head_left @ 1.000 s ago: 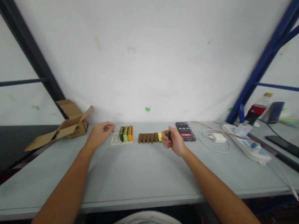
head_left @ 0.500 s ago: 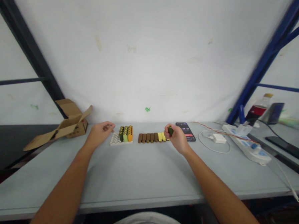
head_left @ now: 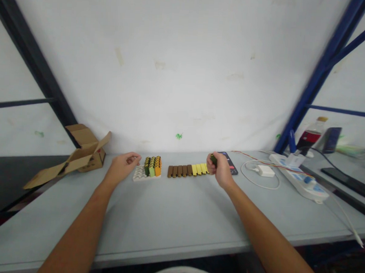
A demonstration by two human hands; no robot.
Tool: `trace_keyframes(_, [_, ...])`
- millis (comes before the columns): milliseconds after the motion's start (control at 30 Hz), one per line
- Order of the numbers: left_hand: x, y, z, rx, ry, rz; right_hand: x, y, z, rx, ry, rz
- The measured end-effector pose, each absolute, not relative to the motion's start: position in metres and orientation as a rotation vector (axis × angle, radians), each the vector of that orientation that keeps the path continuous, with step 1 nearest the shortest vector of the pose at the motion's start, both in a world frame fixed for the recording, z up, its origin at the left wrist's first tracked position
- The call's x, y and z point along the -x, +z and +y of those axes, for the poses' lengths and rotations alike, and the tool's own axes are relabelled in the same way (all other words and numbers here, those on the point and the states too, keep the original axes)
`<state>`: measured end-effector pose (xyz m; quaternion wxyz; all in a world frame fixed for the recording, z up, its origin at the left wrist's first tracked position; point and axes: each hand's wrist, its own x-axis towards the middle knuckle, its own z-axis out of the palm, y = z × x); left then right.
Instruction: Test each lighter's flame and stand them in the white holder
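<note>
A row of small blocks point(head_left: 187, 169) lies on the grey table point(head_left: 172, 213), brown ones at the left, yellow ones at the right. My right hand point(head_left: 220, 170) is at the row's right end, fingers closed round a dark green block point(head_left: 213, 159). A white holder point(head_left: 140, 174) carries upright dark green, light green and orange blocks point(head_left: 152, 166). My left hand point(head_left: 122, 166) rests just left of that holder, fingers loosely curled, touching or nearly touching its edge.
An open cardboard box point(head_left: 77, 153) lies at the far left. A phone point(head_left: 230, 162) sits behind my right hand. Further right are a white charger with cable point(head_left: 264, 171), a power strip point(head_left: 299, 181), a cola bottle point(head_left: 311, 137) and blue shelf posts point(head_left: 314, 78).
My right hand has moved right along the row with the dark green block. More yellow blocks now show at the row's right end. My left hand has hardly moved.
</note>
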<state>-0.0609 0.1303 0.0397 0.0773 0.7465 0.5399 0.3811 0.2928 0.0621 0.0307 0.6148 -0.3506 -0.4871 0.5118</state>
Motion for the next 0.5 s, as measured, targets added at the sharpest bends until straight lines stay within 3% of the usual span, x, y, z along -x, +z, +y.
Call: trace_keyframes(500, [0.064,0.042,0.131,-2.244,1.143,1.666,-0.281,0.025,0.06,0.935,0.958,-1.165])
